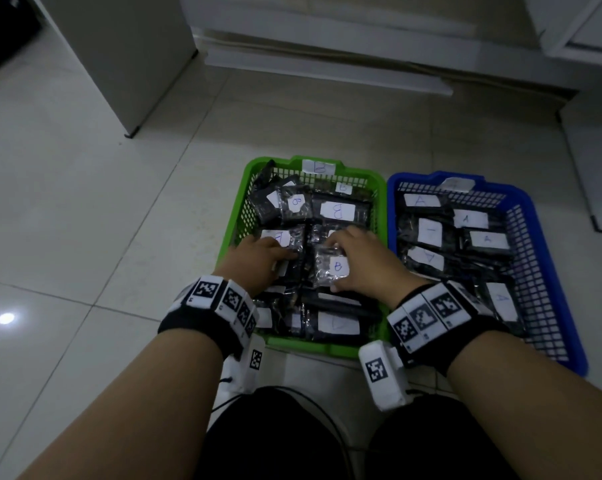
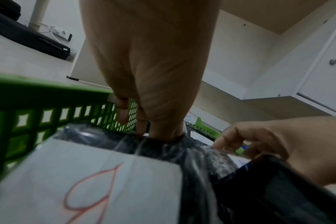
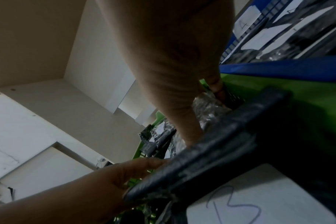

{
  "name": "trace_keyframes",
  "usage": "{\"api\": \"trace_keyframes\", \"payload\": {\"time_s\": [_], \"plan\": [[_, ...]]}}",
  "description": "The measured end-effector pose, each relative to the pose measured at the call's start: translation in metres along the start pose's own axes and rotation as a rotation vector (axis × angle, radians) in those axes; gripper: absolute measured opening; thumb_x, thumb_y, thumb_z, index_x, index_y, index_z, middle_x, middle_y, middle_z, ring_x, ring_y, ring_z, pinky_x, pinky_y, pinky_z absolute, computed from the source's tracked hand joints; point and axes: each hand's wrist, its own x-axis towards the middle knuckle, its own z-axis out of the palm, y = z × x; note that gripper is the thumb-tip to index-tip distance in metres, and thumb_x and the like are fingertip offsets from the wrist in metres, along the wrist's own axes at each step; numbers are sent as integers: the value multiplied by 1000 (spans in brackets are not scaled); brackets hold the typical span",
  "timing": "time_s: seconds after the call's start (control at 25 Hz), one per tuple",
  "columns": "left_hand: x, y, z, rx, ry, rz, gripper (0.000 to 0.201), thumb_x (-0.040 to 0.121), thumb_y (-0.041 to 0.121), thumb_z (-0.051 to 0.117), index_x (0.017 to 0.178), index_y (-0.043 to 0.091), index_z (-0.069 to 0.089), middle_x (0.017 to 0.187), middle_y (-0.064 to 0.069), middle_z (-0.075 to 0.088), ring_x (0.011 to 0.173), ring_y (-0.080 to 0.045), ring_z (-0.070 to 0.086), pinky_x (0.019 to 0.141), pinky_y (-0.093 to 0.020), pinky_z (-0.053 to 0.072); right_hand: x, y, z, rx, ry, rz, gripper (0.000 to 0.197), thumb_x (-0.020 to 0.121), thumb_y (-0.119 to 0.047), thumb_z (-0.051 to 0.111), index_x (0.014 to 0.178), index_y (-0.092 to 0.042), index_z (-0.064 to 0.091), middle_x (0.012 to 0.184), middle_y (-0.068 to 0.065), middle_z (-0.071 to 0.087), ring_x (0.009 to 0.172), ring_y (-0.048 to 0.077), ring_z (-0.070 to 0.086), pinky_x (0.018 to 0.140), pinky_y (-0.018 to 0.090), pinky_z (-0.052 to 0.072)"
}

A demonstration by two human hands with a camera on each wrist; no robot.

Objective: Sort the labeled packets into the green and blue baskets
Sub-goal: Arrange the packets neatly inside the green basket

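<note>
The green basket (image 1: 235,216) holds several black packets with white "B" labels. To its right, the blue basket (image 1: 420,177) holds several packets labelled "A". Both hands are inside the green basket. My right hand (image 1: 334,266) grips a crinkly "B" packet (image 1: 322,268), fingers over its far edge and thumb at its near edge. My left hand (image 1: 285,256) lies with straight fingers on the dark packets beside it. In the left wrist view its fingertips (image 2: 144,133) press into plastic wrap behind a red-marked label (image 2: 105,181). The right wrist view shows a "B" label (image 3: 249,197) up close.
Both baskets stand side by side on the pale tiled floor (image 1: 84,220), against white furniture (image 1: 327,64) at the back. A cabinet leg (image 1: 130,133) stands to the left. My knees in black (image 1: 275,438) are just in front of the baskets.
</note>
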Motion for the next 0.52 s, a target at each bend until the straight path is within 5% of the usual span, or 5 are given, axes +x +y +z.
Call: {"api": "trace_keyframes", "payload": {"time_s": [0.16,0.24,0.32,0.4,0.52], "plan": [[1,2,-8,-89,62,8,30,91,35,54,120,42,60,128,2,46,118,-25,42,102,-43,39,1,7,-7,51,-105,34,62,68,-42,81,119,-23,51,126,0,49,121,23,39,89,32,39],[-3,3,-16,-296,109,59,20,82,37,68,102,33,69,109,3,54,103,-17,52,94,-36,45,6,11,-8,114,55,52,45,77,-36,76,115,-21,57,121,4,49,121,24,41,91,32,41],[-11,3,-22,-450,-27,72,20,71,36,79,87,29,69,91,8,62,84,-9,58,79,-25,49,10,15,-6,135,191,80,41,82,-26,71,120,-20,57,124,6,45,124,25,39,97,34,40],[-17,5,-22,-427,-180,53,21,66,34,83,80,30,68,82,13,65,76,0,59,70,-18,45,11,17,-2,107,165,87,40,86,-23,67,125,-17,56,126,7,45,124,26,40,99,35,40],[-24,10,-21,-468,-75,35,16,73,39,77,79,25,71,82,14,66,78,1,59,74,-19,46,0,13,-2,134,232,30,28,87,-19,64,115,-16,62,117,7,51,117,26,44,92,32,42]]}}
